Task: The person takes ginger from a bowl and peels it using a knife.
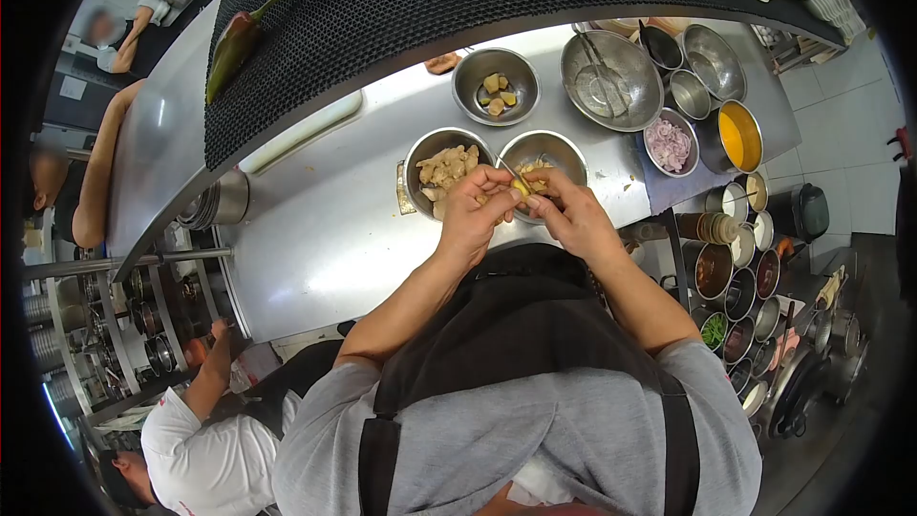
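Observation:
Over two steel bowls, my hands meet at a small yellow piece of ginger [520, 187]. My left hand [471, 214] is closed, pinching the ginger in its fingertips. A thin metal blade, seemingly a small knife [510, 170], slants up and left from the ginger. My right hand [576, 216] is closed around its lower end; the handle is hidden by the fingers. Knobbly unpeeled ginger [449, 168] fills the left bowl [412, 158]. The right bowl [564, 141], partly covered by my hands, has pale scraps in it. Behind them, a third bowl [462, 96] contains several yellow ginger pieces [497, 93].
Chopped onion [668, 144], an orange liquid [734, 139] and a large steel bowl [611, 115] are on the right. A black-matted shelf [382, 14] overhangs the counter [306, 229], bearing a pepper [232, 48]. A co-worker in white [215, 449] is at lower left.

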The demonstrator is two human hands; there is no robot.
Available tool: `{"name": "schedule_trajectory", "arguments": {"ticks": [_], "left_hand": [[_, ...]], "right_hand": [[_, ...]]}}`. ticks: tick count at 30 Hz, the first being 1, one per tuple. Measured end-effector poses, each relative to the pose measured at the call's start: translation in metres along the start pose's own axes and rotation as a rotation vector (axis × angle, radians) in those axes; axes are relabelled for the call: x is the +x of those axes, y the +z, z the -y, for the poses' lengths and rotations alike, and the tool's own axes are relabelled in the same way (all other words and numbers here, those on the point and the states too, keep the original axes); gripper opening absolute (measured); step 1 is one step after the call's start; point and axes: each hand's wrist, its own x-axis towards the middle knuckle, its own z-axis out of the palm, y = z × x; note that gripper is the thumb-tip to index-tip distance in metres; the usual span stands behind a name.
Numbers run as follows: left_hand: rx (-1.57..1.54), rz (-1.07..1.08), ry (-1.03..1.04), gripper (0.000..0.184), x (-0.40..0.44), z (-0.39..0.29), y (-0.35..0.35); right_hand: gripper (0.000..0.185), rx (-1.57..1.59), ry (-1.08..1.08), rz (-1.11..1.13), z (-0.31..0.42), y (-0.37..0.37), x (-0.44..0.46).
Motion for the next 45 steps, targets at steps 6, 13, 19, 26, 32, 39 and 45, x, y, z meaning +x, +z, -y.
{"name": "schedule_trajectory", "arguments": {"ticks": [6,13,19,26,32,39,45], "left_hand": [[-0.103,0.034,-0.071,0.02,-0.002,0.006,0.0],[-0.144,0.013,-0.121,0.027,0.008,-0.004,-0.011],[-0.051,0.0,-0.067,0.033,0.008,-0.003,-0.003],[0.016,0.019,-0.012,0.022,0.007,-0.002,-0.003],[0.178,-0.021,0.084,0.018,0.004,0.0,-0.002],[0.29,-0.041,0.135,0.017,0.0,0.006,-0.002],[0.3,-0.036,0.193,0.019,-0.004,0.011,0.007]], "right_hand": [[0.021,0.499,0.239,0.13,-0.011,-0.003,-0.001],[0.028,0.452,0.26,-0.021,-0.014,-0.007,-0.006],[0.038,0.092,0.196,0.029,-0.002,-0.012,-0.012],[0.041,-0.03,0.0,0.005,-0.002,-0.006,-0.013],[0.04,-0.001,0.085,0.03,0.004,-0.007,-0.013],[0.036,0.008,0.18,0.059,0.016,-0.009,-0.008],[0.025,0.236,0.181,0.019,-0.004,0.001,-0.006]]}}
